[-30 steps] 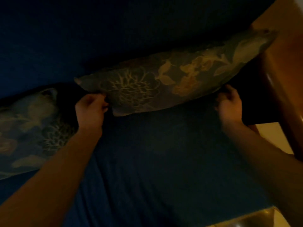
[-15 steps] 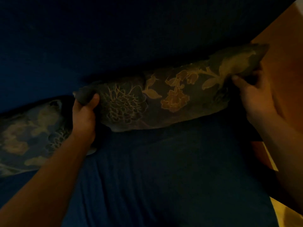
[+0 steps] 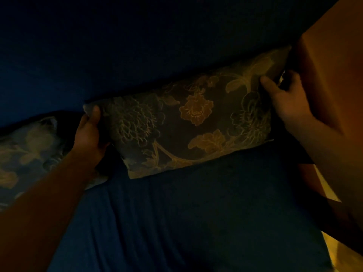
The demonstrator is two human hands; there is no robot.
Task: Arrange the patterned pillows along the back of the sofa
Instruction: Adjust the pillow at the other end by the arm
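A dark pillow with a gold flower pattern (image 3: 188, 124) stands nearly upright against the blue sofa back (image 3: 137, 46), its lower edge on the blue seat (image 3: 196, 213). My left hand (image 3: 88, 132) grips its upper left corner. My right hand (image 3: 284, 99) grips its upper right corner. A second patterned pillow (image 3: 29, 150) leans at the far left, partly hidden behind my left forearm. The light is very dim.
A brown wooden armrest or side panel (image 3: 334, 75) rises at the right end of the sofa, close to my right hand. A pale strip of floor (image 3: 334, 246) shows at the lower right.
Both hands moved from the pillow's lower edge to its upper corners. The pillow has turned up from lying flat, so its patterned face now stands against the sofa back.
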